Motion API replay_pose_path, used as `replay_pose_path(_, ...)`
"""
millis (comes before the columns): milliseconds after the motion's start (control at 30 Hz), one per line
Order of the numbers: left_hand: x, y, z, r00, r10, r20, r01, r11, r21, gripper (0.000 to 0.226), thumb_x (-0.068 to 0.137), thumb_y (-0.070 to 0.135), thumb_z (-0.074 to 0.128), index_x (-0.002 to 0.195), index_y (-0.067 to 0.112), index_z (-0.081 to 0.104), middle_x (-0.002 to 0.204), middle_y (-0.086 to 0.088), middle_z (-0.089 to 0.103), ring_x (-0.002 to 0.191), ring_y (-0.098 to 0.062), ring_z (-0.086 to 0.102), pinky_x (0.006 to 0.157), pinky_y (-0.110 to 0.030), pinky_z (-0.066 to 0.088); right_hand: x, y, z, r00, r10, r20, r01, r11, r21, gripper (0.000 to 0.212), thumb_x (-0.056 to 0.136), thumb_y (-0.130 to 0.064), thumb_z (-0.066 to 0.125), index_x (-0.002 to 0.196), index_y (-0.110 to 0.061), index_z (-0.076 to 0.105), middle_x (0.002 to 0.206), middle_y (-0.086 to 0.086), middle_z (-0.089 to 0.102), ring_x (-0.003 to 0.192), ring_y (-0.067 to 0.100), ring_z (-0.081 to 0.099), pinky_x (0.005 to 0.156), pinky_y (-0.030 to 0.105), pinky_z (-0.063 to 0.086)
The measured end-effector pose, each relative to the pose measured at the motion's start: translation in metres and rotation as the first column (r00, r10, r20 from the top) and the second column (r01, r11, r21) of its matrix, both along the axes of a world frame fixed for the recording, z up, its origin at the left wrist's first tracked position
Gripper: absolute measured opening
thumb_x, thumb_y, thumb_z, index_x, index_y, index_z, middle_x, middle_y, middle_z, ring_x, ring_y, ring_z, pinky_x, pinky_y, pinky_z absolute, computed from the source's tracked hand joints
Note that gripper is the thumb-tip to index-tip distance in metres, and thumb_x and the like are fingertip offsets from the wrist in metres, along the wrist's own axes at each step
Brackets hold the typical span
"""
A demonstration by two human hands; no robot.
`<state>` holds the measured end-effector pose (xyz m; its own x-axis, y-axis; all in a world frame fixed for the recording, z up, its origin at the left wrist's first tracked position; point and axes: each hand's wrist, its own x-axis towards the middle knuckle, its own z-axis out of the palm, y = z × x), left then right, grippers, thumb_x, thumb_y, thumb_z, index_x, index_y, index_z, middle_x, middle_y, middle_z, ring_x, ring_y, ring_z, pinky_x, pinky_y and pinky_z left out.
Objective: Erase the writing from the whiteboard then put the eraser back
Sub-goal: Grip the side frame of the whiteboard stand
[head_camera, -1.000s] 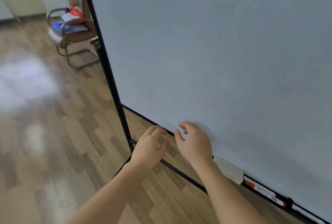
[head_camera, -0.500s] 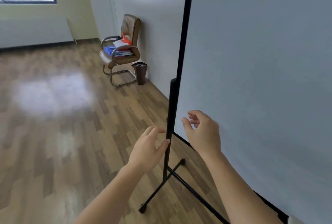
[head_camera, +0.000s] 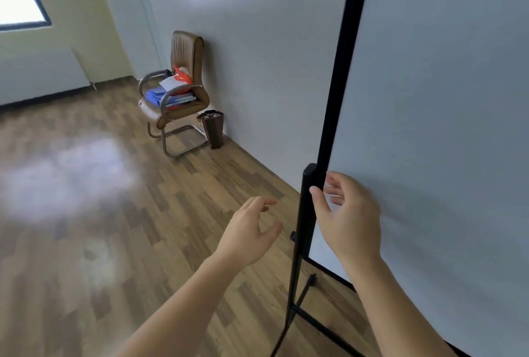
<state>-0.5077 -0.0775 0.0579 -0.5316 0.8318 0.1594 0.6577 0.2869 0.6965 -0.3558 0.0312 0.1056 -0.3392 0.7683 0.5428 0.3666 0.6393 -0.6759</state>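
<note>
The whiteboard (head_camera: 443, 116) fills the right side of the view, with a black frame and a black stand post (head_camera: 306, 207) at its left edge. The part of its surface that I see carries no writing. My right hand (head_camera: 347, 216) hovers in front of the board's lower left corner, fingers spread and empty, thumb close to the post. My left hand (head_camera: 249, 233) is held out over the floor just left of the post, open and empty. No eraser is in view.
A brown office chair (head_camera: 183, 90) with blue folders and papers on its seat stands by the grey wall (head_camera: 257, 41). A small dark bin (head_camera: 213, 129) sits beside it. Wood floor (head_camera: 86, 213) stretches left. The stand's black legs (head_camera: 315, 319) cross the floor below my hands.
The view has swung left and up, away from the board's tray with its markers. Both hands have risen and stayed empty, the right one now at the board's left edge.
</note>
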Motion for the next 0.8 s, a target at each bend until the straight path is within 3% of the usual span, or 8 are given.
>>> replay_pose_path(200,-0.033,0.05,0.011,0.981,-0.187,0.049,0.185,0.982,0.038,0.05,0.088,0.038,0.07,0.134,0.031,0.053,0.133,0.015,0.057,0.121,-0.001,0.054,0.104,-0.028,0.049,-0.018,-0.002,0.001,0.992,-0.118,-0.045,0.122,0.987,0.108,0.035,0.085,-0.031,0.074,0.113,-0.01,0.068,0.095,0.001,0.073,0.082,0.018,0.071,0.068,0.037,0.062)
replay_pose_path(367,-0.049,0.082,0.001,0.88,-0.388,0.272,0.39,0.919,0.05,0.066,0.076,0.048,0.077,0.136,0.033,0.053,0.132,0.022,0.06,0.119,0.005,0.057,0.102,-0.025,0.051,-0.031,-0.01,0.003,0.974,-0.223,-0.038,0.226,0.97,0.095,0.04,0.087,-0.035,0.07,0.116,-0.009,0.068,0.101,0.0,0.073,0.09,0.012,0.071,0.071,0.033,0.062)
replay_pose_path(533,-0.063,0.106,-0.02,0.687,-0.446,0.574,0.479,0.872,0.104,0.06,0.076,0.031,0.087,0.13,0.029,0.06,0.125,0.015,0.069,0.116,-0.003,0.065,0.101,-0.034,0.054,-0.05,-0.02,0.014,0.905,-0.395,-0.158,0.379,0.918,-0.12,0.03,0.084,-0.035,0.074,0.11,-0.022,0.069,0.099,-0.017,0.073,0.093,0.0,0.07,0.079,0.027,0.06)
replay_pose_path(633,-0.068,0.111,-0.034,0.588,-0.49,0.644,0.571,0.815,0.099,0.049,0.078,0.022,0.086,0.122,0.029,0.066,0.119,0.015,0.073,0.113,-0.001,0.066,0.102,-0.032,0.052,-0.07,-0.026,0.016,0.82,-0.519,-0.24,0.457,0.847,-0.271,0.026,0.081,-0.036,0.077,0.104,-0.026,0.07,0.095,-0.017,0.073,0.093,0.002,0.07,0.081,0.025,0.058)
replay_pose_path(800,-0.073,0.12,-0.059,0.435,-0.416,0.798,0.632,0.773,0.059,0.047,0.071,0.039,0.087,0.115,0.036,0.069,0.112,0.018,0.075,0.108,-0.002,0.068,0.102,-0.045,0.054,-0.092,-0.024,0.023,0.668,-0.685,-0.292,0.559,0.72,-0.412,0.015,0.079,-0.029,0.082,0.09,-0.026,0.072,0.084,-0.015,0.074,0.083,-0.001,0.07,0.073,0.013,0.054)
